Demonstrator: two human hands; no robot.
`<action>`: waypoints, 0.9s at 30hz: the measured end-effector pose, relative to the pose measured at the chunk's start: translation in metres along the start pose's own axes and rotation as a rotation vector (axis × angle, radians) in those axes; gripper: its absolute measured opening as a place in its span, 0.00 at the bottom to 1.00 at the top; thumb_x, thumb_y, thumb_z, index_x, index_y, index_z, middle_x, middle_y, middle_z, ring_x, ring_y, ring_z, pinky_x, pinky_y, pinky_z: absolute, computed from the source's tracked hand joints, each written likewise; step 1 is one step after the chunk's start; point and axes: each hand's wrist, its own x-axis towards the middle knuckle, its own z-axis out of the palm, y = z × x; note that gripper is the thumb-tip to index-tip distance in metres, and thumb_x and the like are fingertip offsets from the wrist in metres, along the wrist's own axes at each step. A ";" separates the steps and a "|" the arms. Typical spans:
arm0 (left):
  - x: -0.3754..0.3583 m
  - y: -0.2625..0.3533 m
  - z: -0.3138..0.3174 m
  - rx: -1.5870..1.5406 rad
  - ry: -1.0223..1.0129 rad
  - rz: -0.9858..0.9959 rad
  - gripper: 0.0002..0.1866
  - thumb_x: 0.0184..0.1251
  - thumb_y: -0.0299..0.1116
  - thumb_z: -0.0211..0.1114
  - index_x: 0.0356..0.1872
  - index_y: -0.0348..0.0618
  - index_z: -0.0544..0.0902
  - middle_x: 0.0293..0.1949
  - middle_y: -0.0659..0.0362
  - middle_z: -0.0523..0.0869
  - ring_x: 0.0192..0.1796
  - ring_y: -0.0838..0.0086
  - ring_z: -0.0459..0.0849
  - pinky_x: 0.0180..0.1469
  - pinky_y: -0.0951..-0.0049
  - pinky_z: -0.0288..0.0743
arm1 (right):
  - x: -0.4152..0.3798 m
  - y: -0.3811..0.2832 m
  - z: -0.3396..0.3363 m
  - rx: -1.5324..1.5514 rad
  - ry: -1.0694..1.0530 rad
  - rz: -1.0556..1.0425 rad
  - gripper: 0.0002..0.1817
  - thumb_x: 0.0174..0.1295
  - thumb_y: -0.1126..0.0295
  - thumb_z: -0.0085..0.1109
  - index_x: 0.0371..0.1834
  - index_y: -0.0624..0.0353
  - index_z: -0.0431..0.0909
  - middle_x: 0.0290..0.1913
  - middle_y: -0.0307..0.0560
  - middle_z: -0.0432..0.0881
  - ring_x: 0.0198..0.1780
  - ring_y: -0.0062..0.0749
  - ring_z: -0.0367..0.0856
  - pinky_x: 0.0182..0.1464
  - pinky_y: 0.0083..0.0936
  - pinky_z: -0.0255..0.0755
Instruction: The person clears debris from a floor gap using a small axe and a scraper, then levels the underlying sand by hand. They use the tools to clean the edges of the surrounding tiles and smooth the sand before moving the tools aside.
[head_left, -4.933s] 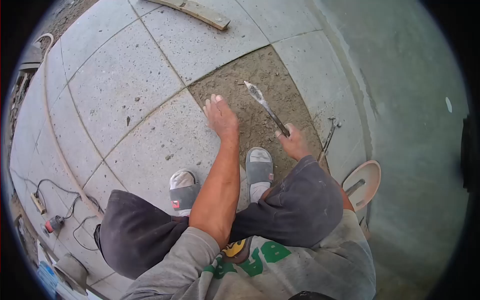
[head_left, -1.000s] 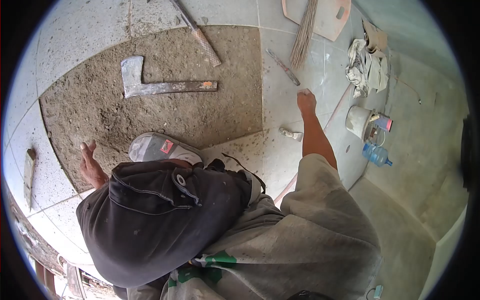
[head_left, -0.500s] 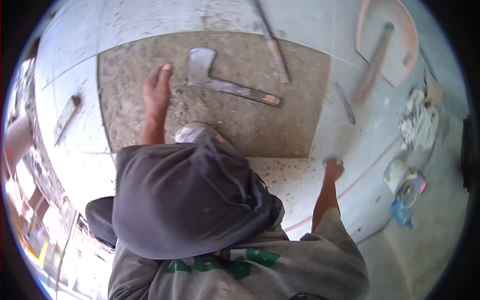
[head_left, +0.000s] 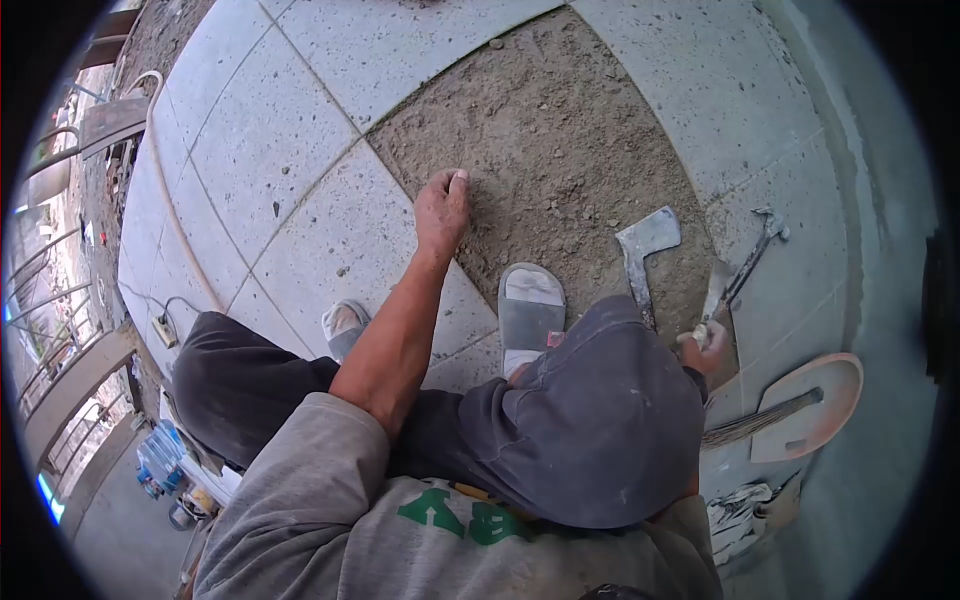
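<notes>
Brush (head_left: 716,288), or a tool much like one, sits in the right hand (head_left: 706,348), its fingers clamped around the pale handle. Its long axis runs away from the body, the broad end foremost, at the right margin of the dirt (head_left: 540,130); most of that patch lies to the left of and beyond these fingers. The left hand (head_left: 441,212) is well apart, over the patch's left edge where the tile (head_left: 390,215) begins. Its fingers curl downward, nothing seen in them; whether they meet underneath, I cannot tell. The hatchet (head_left: 652,234) lies on the dirt, left of the brush, its handle partly hidden by the right knee (head_left: 620,420). A dark tool (head_left: 750,265) slants just right of the brush.

Half a second ago, the right hand is low over tile, clear of the patch; now it is at the dirt's margin. In the oldest frame, it grips a dark-handled tool instead.
</notes>
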 end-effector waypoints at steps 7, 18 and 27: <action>-0.082 0.001 0.013 0.087 -0.543 -0.159 0.35 0.68 0.65 0.54 0.41 0.38 0.89 0.30 0.49 0.87 0.34 0.66 0.85 0.38 0.64 0.77 | -0.033 -0.066 0.174 -0.367 -0.580 -0.375 0.19 0.69 0.55 0.57 0.51 0.59 0.75 0.33 0.46 0.81 0.29 0.28 0.81 0.31 0.32 0.72; -0.082 0.001 0.026 0.047 -0.458 -0.121 0.23 0.68 0.51 0.62 0.35 0.37 0.87 0.24 0.49 0.85 0.28 0.62 0.83 0.35 0.62 0.75 | -0.018 -0.103 0.202 0.180 -0.905 0.442 0.13 0.75 0.61 0.45 0.50 0.58 0.70 0.28 0.43 0.77 0.21 0.27 0.77 0.22 0.26 0.73; -0.088 -0.014 0.011 0.074 -0.237 -0.245 0.25 0.65 0.52 0.62 0.29 0.35 0.84 0.27 0.40 0.84 0.35 0.45 0.85 0.40 0.53 0.76 | -0.018 -0.093 0.220 -0.338 -0.850 0.005 0.14 0.74 0.61 0.45 0.44 0.61 0.73 0.21 0.41 0.73 0.18 0.29 0.74 0.20 0.33 0.67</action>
